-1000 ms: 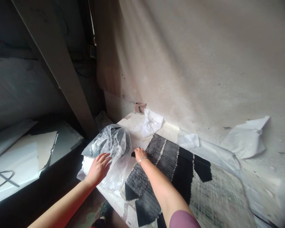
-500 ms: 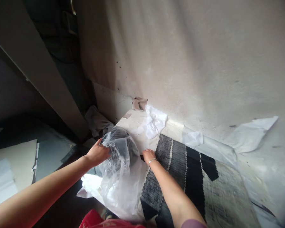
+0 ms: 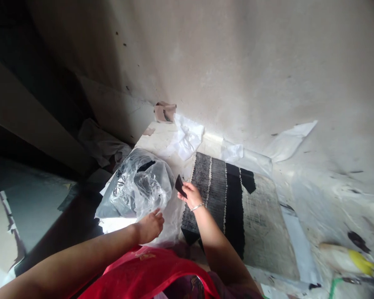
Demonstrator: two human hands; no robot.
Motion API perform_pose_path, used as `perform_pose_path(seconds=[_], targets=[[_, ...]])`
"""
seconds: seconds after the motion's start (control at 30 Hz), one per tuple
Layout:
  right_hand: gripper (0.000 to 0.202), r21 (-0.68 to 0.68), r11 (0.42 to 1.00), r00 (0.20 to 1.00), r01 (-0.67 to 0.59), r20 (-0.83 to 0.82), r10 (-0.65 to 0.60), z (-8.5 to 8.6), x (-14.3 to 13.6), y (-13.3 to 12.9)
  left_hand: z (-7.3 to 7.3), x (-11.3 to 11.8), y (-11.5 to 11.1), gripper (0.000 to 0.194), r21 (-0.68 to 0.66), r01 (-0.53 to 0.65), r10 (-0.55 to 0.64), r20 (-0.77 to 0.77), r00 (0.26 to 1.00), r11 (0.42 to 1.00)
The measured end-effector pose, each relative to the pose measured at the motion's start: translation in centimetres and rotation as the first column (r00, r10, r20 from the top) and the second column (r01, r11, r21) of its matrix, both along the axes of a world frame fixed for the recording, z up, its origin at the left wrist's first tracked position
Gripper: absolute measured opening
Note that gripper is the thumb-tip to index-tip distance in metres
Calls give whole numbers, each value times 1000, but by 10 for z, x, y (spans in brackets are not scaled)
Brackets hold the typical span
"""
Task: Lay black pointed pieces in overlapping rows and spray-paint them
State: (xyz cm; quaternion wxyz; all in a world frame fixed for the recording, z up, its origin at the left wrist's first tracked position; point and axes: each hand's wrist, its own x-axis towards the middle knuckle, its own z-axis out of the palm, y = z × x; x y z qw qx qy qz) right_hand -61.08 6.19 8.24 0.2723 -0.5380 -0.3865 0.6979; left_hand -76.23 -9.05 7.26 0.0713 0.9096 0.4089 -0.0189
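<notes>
A clear plastic bag (image 3: 124, 182) with dark material inside lies on the left part of the worktop. At its lower edge my left hand (image 3: 151, 226) has its fingers curled on the loose plastic. My right hand (image 3: 190, 195), with a bracelet at the wrist, pinches a small black piece (image 3: 180, 186) just right of the bag. Beneath and beside that hand are grey zigzag-edged fabric strips (image 3: 216, 178) and a black strip (image 3: 234, 199), laid on a pale board (image 3: 268, 224). Another small black piece (image 3: 146, 166) shows at the bag's top.
Crumpled white sheets (image 3: 187, 137) and a brown scrap (image 3: 165, 112) lie by the wall. At the lower right are a yellow-and-white object (image 3: 345, 257) and a green cord (image 3: 334, 286). Cardboard (image 3: 1, 232) stands at the far left, beside a dark gap.
The view has shifted right. My left hand has moved from the bag's far left side to its near edge. My right hand has lifted a small black piece, and the bag's plastic is spread differently.
</notes>
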Motion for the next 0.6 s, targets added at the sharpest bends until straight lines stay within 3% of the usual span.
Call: perform_pose_path(seconds=[0.07, 0.13, 0.23, 0.3, 0.37, 0.47, 0.53, 0.6], targets=[[16, -31, 1000, 998, 2, 59, -1, -12, 1, -8, -18, -5, 4, 19, 60, -104, 110, -112, 988, 993], [15, 56, 998, 967, -20, 256, 5, -25, -2, -2, -22, -17, 16, 32, 128, -182, 196, -109, 974, 975], [15, 179, 975, 884, -128, 466, 30, -31, -5, 24, -3, -37, 38, 44, 183, -239, 260, -98, 961, 954], [21, 289, 939, 847, -187, 532, 5, -20, -5, 37, 17, -45, 48, 46, 207, -252, 274, -86, 958, 945], [29, 505, 807, 789, -307, 609, -81, 3, -3, 34, 34, -51, 52, 47, 241, -288, 307, -47, 950, 927], [28, 762, 503, 830, -408, 539, -143, 50, -7, 1, 52, -59, 52, 52, 295, -418, 424, 47, 904, 859], [25, 804, 324, 860, -500, 505, 74, 73, -19, -29, 57, -64, 53, 55, 270, -540, 534, 103, 839, 797], [21, 708, 121, 688, -696, 609, 394, 79, -36, -52, 62, -70, 55, 57, 170, -636, 625, 119, 772, 753]])
